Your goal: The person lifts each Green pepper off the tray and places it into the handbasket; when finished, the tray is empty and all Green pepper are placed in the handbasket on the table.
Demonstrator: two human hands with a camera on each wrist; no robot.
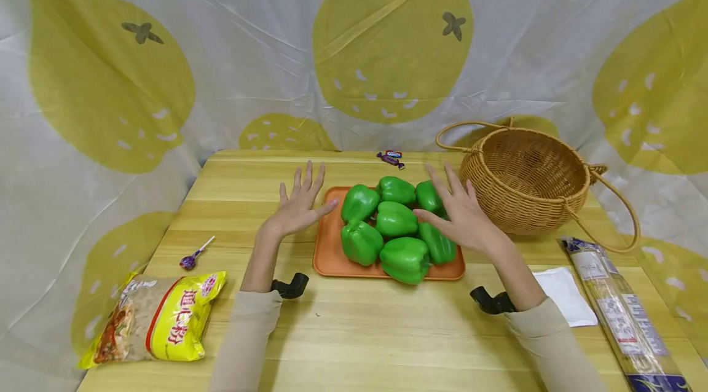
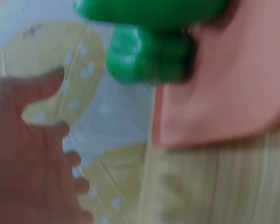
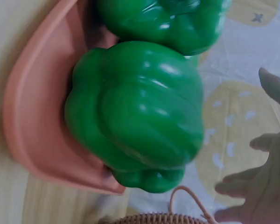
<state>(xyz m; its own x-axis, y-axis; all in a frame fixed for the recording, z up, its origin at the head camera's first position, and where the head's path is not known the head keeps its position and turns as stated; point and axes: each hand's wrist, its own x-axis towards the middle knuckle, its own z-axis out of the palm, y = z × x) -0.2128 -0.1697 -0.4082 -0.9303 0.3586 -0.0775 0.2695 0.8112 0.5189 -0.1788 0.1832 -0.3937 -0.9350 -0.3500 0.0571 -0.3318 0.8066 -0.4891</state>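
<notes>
A person holds two bare hands over a wooden table [image 1: 343, 330], one on each side of a flat orange tray with rounded corners [image 1: 330, 250]. The left hand [image 1: 298, 211] is by the tray's left edge, with its fingers straight and spread apart. The right hand [image 1: 461, 217] is by the right side, and its fingers are spread apart too. The two hands are well apart from each other.

Seven shiny green bell peppers [image 1: 396, 220] show on the tray, bunched close together between the hands. One sits in the middle with the others around it. The wrist views show a gap between each hand and the peppers nearby.

A round brown woven basket with two loop handles [image 1: 514, 211] stands behind the right hand. Two small wrapped candies [image 1: 390, 160] lie past the tray, near the back edge. On the left are a purple lollipop with a white stick [image 1: 188, 262] and a puffy yellow and clear plastic food bag [image 1: 166, 321]. On the right, a flat white square packet [image 1: 563, 295] lies beside a long clear packet with dark blue ends [image 1: 625, 318].
</notes>
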